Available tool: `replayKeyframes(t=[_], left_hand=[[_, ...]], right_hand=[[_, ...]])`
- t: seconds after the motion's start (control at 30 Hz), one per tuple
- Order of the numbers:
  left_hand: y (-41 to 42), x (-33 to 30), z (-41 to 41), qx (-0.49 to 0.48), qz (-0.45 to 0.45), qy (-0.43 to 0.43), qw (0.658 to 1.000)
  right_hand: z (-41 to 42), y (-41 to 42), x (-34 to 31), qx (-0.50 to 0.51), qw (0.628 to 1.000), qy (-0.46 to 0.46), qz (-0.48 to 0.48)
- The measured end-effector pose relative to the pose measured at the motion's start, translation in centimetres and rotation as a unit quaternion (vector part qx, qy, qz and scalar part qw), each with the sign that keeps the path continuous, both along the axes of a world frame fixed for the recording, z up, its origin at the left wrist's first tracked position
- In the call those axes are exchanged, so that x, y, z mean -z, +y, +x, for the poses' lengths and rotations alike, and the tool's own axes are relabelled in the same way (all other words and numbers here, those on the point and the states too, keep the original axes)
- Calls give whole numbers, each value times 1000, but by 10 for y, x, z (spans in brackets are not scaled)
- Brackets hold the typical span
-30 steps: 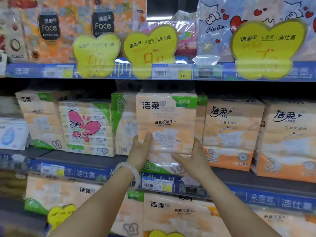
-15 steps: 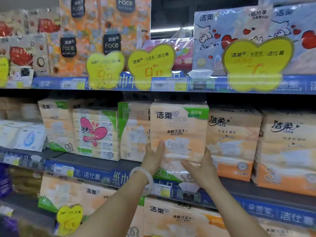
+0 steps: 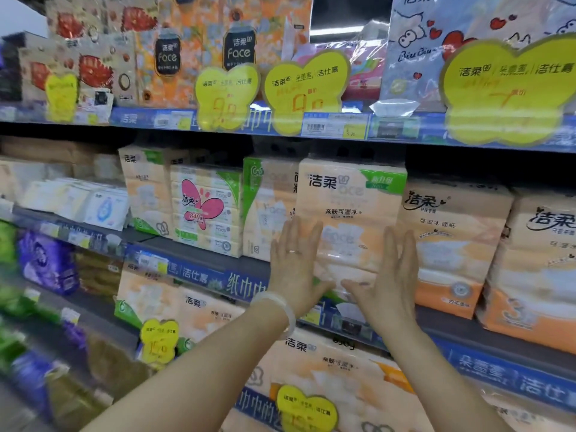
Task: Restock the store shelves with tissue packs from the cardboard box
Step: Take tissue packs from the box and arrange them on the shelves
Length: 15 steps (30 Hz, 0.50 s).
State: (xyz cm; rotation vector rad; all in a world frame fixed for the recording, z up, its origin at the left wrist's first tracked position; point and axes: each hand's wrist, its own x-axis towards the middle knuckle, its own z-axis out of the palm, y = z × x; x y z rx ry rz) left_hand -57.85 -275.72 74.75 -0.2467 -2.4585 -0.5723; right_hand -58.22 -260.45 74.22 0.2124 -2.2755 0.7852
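- Head view, hands: the left hand (image 3: 296, 263) lies flat against the lower left of the front of the tissue pack (image 3: 350, 213), fingers straight, close together and pointing up, with a ring on one finger and a pale bangle (image 3: 277, 310) at the wrist.
- The right hand (image 3: 389, 275) is flat too, fingers straight and together along the pack's lower right edge; both thumbs angle inward and nearly meet under the pack's bottom. Neither hand curls round the pack (whether the right palm presses it or only lies beside it I cannot tell).
- The tissue pack stands upright at the front of the middle shelf (image 3: 199, 260), above and between the fingertips, peach-coloured with a green corner.
- Writing above the fingertips: the pack reads "洁柔", a faint "Face", "亲肤可湿水", and "New" in the green corner.
- Just right of the right fingers an orange-bottomed pack (image 3: 452, 244) reads "洁柔" and "可湿水面纸"; a big "3" shows on the next pack along.
- Left of the left fingers a stacked pack with a pink butterfly label (image 3: 201, 204) reads "洁柔" and "840".
- High above the fingers, yellow butterfly price tags (image 3: 307, 88) carry "洁柔" and "洁仕嘉"; black badges say "Face"; a blue pack reads "Biu Biu".
- Below the wrists the blue shelf strip (image 3: 218, 275) reads "洁仕嘉" and "纸巾".
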Motion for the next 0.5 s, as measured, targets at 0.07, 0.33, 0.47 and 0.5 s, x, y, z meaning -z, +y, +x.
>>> replayKeyframes(t=[0.07, 0.33, 0.47, 0.5], left_hand=[[1, -1, -3, -15, -89, -15, 996], [2, -17, -18, -44, -148, -62, 986], [-3, -24, -11, -22, -147, -88, 985], [-6, -25, -8, -17, -154, -88, 984]], right_hand=[[-2, -5, 1, 2, 997, 36, 75], [-13, -4, -9, 43, 977, -8, 210], [-11, -6, -10, 50, 977, -8, 209], [-9, -6, -11, 54, 976, -9, 210]])
